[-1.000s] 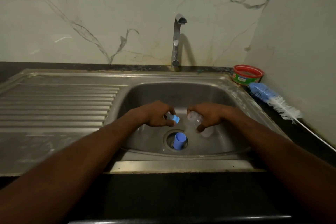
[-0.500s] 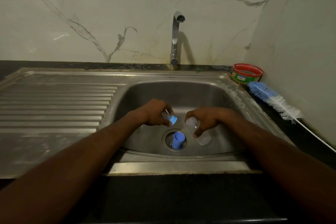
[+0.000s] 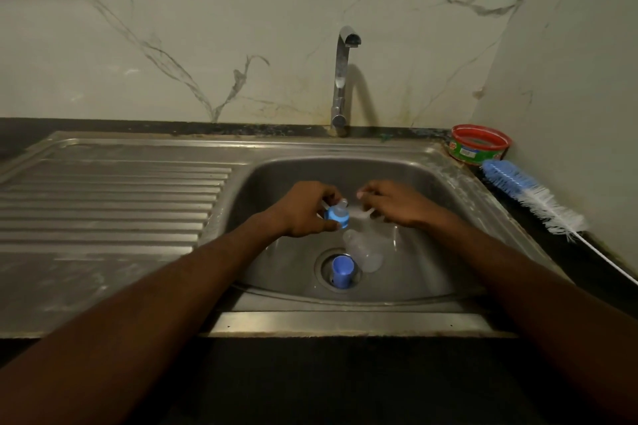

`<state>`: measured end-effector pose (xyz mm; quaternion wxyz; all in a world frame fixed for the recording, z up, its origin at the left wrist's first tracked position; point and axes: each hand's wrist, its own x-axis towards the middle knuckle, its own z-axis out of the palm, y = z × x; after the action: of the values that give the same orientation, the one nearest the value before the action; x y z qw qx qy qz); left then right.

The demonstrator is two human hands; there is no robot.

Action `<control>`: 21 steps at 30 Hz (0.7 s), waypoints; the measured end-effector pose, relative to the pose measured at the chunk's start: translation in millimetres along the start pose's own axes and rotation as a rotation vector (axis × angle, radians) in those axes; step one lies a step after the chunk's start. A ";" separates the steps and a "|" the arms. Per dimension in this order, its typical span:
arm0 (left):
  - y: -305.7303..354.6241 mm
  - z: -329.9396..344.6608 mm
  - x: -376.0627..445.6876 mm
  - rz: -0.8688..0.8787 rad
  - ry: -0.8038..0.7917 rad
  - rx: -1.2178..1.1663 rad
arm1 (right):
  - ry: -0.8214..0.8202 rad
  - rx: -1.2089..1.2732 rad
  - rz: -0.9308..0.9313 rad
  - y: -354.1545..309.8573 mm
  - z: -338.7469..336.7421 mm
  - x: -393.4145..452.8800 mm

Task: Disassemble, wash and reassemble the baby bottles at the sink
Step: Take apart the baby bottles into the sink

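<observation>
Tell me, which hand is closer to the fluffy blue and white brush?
The right hand. It is over the sink basin, on the side toward the brush, which lies on the counter to the right of the sink. The left hand, gripping a blue ring, is farther away.

The room is dim, with a greenish-grey cast over everything. Light comes from overhead: soft rectangular glare patches sit along the top of the glossy marble wall (image 3: 207,45). The tap (image 3: 341,79) throws a dark curved shadow to its right on that wall. The drainboard (image 3: 110,203) at left catches pale streaks along its ridges. The lower part of the frame falls almost black, and the forearms there are murky. Straight lines bow toward the frame's edges, plainly wide-angle. The clear bottle (image 3: 366,250) in the basin looks hazy, and both hands are slightly soft with motion blur.
</observation>
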<state>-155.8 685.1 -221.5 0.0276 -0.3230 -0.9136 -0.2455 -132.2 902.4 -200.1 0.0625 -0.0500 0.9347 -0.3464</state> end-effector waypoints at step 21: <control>7.6 -4.2 1.4 -0.093 0.045 -0.207 | -0.113 0.519 0.042 -12.8 8.6 0.5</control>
<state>-152.7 689.1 -214.2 0.0031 -0.2760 -0.8964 -0.3467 -130.8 887.1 -198.2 0.1326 -0.0319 0.8104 -0.5697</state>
